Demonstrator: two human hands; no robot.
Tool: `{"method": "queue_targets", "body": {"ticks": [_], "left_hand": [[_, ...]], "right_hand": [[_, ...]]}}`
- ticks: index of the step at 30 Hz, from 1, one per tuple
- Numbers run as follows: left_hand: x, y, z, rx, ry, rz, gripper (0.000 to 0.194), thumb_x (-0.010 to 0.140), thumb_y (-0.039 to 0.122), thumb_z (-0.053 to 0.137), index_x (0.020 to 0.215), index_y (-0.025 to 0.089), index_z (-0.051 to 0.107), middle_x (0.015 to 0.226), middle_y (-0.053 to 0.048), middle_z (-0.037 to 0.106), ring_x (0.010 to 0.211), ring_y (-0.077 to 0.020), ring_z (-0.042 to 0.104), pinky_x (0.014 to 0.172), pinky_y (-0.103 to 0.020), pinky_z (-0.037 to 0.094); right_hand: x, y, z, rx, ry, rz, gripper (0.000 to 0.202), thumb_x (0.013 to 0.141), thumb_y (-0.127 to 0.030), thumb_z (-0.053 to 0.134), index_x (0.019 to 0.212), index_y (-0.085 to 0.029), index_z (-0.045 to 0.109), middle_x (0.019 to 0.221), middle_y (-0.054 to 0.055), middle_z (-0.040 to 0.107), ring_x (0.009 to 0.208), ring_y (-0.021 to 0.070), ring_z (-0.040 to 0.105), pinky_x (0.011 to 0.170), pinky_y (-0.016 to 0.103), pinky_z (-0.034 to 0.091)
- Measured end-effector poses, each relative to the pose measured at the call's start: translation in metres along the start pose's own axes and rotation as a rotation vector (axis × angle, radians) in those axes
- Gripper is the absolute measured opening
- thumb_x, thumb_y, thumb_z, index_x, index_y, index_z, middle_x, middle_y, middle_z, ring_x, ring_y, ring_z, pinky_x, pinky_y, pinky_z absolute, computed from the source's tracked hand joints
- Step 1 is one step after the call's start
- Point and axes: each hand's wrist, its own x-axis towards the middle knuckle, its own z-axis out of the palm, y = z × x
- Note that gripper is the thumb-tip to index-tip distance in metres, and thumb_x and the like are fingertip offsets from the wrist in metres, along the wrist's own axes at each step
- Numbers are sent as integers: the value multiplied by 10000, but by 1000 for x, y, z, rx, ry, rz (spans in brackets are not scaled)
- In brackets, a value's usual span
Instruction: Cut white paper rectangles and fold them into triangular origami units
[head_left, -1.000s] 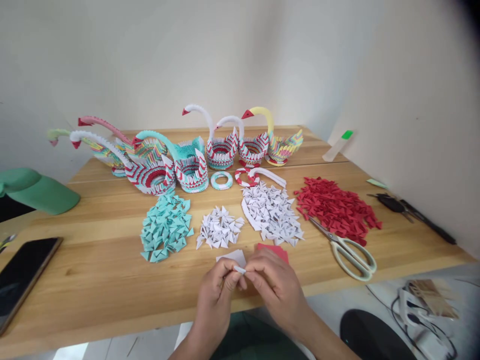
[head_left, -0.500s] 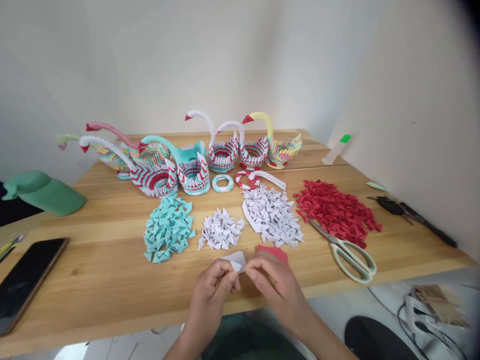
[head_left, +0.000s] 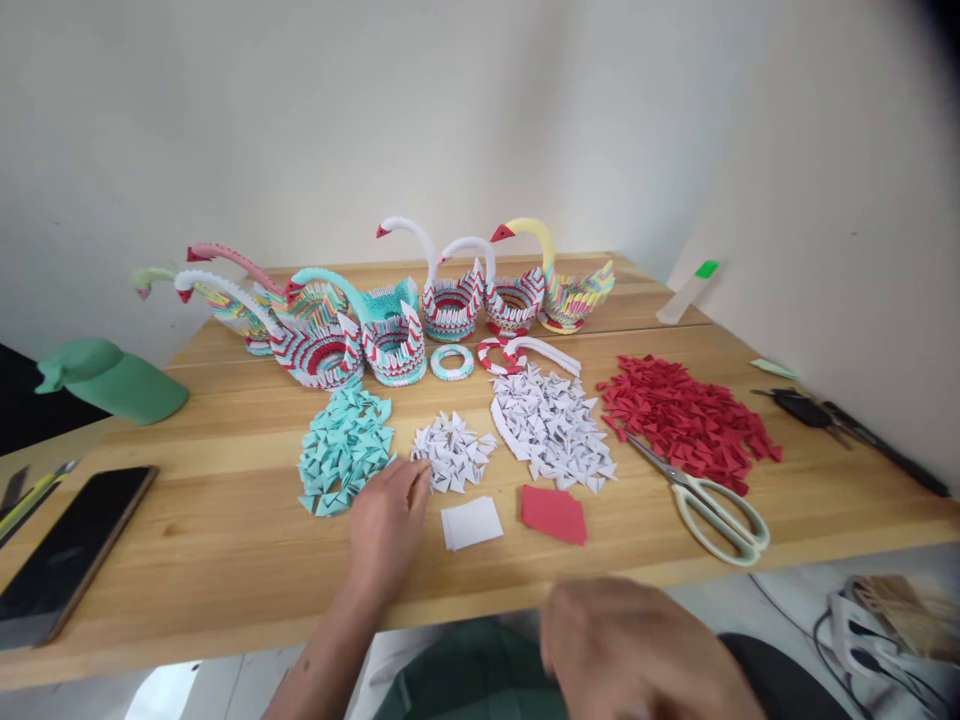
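Observation:
My left hand (head_left: 388, 515) reaches to the left edge of a small pile of folded white paper triangles (head_left: 455, 455). Its fingers are bunched together, and whatever lies between them is hidden. Beside it on the left is a heap of teal paper triangles (head_left: 343, 450). My right hand (head_left: 630, 645) is low at the table's front edge, smeared by motion, so its fingers cannot be read. Between the hands lie a stack of white paper slips (head_left: 472, 523) and a stack of red paper slips (head_left: 553, 513).
Larger white (head_left: 551, 425) and red triangle piles (head_left: 686, 420) spread to the right, with scissors (head_left: 716, 515) touching the red one. Several paper swans (head_left: 319, 345) and two rings stand behind. A phone (head_left: 79, 550) and green cap-like object (head_left: 112, 380) lie left.
My left hand has moved left and forward from the front middle to the small white pile. My right hand has dropped back toward me. Both paper stacks are now uncovered.

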Motion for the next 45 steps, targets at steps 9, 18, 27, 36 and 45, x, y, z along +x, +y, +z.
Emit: {"method": "queue_targets", "body": {"ticks": [9, 18, 27, 36, 45], "left_hand": [[-11, 10, -7, -317, 28, -49, 202, 917, 253, 523, 886, 180, 709, 798, -42, 704, 721, -181, 625, 673, -268, 459], [-29, 32, 5, -826, -170, -289, 278, 927, 357, 508, 1040, 180, 691, 1156, -110, 683, 1089, -255, 632, 956, -382, 489], [-30, 26, 11, -944, -136, -338, 239, 903, 354, 557, 1006, 182, 688, 1128, -99, 688, 1046, -238, 649, 931, -361, 508], [-29, 31, 9, -896, -153, -339, 258, 878, 349, 564, 1008, 166, 690, 1062, -105, 712, 993, -243, 671, 867, -346, 535], [-29, 31, 11, -876, -156, -285, 252, 890, 323, 539, 1004, 157, 691, 1051, -102, 687, 973, -228, 656, 876, -335, 528]], "right_hand": [[35, 76, 37, -515, -63, -248, 67, 873, -255, 679, 938, -239, 683, 900, 13, 706, 855, 198, 598, 793, 381, 374], [19, 78, 47, -544, -80, -257, 191, 962, -121, 486, 901, -197, 650, 819, 17, 670, 791, 158, 576, 855, 372, 371], [23, 74, 48, -464, -31, -203, 269, 977, -237, 517, 736, -181, 621, 743, 10, 657, 718, 159, 564, 741, 352, 345], [24, 69, 40, -399, -101, -187, 233, 979, -144, 466, 831, -173, 644, 823, 27, 698, 768, 169, 600, 760, 345, 364], [23, 57, 32, -384, -255, -40, 206, 906, -59, 497, 945, -173, 664, 914, 62, 698, 877, 205, 612, 878, 379, 406]]}}
